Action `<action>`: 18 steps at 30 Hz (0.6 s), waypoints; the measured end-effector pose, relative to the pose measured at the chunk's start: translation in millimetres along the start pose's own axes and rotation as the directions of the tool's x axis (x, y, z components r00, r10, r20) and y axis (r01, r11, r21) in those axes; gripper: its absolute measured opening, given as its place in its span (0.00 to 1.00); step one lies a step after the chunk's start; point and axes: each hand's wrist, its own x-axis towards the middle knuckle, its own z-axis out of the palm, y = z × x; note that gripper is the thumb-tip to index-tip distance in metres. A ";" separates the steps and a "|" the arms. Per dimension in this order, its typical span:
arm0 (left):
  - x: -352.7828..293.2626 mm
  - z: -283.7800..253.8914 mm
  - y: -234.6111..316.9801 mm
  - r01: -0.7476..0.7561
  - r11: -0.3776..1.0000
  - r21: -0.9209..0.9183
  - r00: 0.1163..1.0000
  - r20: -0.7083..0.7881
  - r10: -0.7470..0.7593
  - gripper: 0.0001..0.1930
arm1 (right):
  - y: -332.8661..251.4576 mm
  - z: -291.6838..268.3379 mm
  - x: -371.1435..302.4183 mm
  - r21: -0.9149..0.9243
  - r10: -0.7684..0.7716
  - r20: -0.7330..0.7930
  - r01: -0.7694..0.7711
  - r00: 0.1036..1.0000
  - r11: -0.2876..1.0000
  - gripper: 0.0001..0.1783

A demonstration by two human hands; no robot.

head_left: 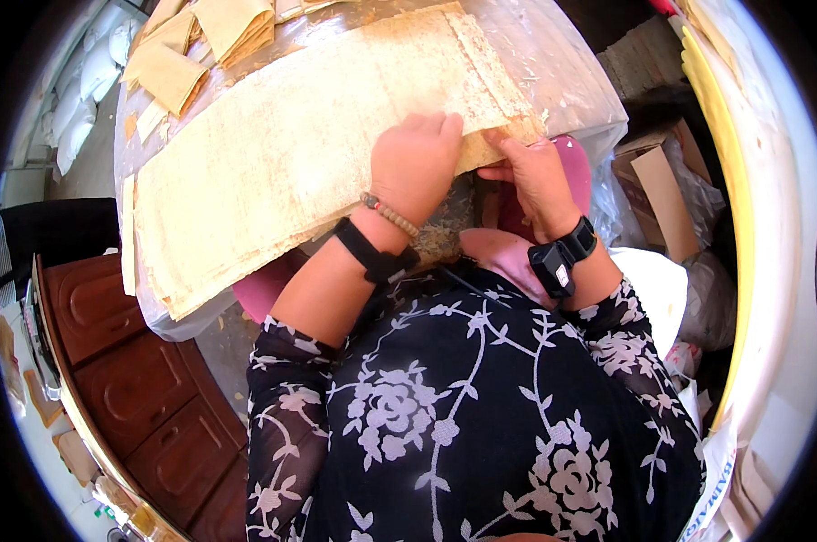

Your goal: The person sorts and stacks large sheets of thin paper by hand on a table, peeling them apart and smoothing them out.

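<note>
A wide stack of thin, pale-yellow brittle sheets [282, 144] lies across the table in front of me, its near edge overhanging toward my lap. My left hand [416, 161] is closed and rests over the stack near its right end, fingers curled under; what they hold, if anything, is hidden. Just to its right, my right hand [533, 176] pinches the near right corner of a sheet between thumb and fingers. That corner looks darker and flakier than the rest. Bands circle both wrists, with a small black device on the right one.
Folded yellow pieces [169, 72] lie at the table's far left. Clear plastic [594, 99] covers the table, with crumbs on it. Brown wooden cabinet doors [137, 361] stand at left. A cardboard box [663, 194] and plastic bags are at right, beside a yellow-edged panel [729, 181].
</note>
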 end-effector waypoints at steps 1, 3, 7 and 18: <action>0.6 -0.8 -2.7 0.063 0.998 0.031 0.998 0.016 -0.063 0.07 | -0.4 1.1 -1.1 0.001 -0.001 -0.001 0.001 1.000 1.000 0.19; 3.9 -5.1 -12.7 0.271 0.961 -0.057 0.962 -0.007 -0.272 0.08 | -1.3 4.1 -3.2 -0.002 -0.004 -0.059 0.004 0.998 1.000 0.20; 6.8 -20.7 -42.0 0.525 0.668 -0.528 0.779 -0.017 -0.626 0.12 | 0.1 -5.3 0.3 -0.020 0.034 -0.014 -0.034 0.999 0.999 0.25; -13.6 -40.3 -56.5 0.292 0.869 -0.400 0.812 -0.375 -0.446 0.09 | -50.8 25.2 -23.3 -0.797 -0.832 0.085 0.539 0.548 0.274 0.20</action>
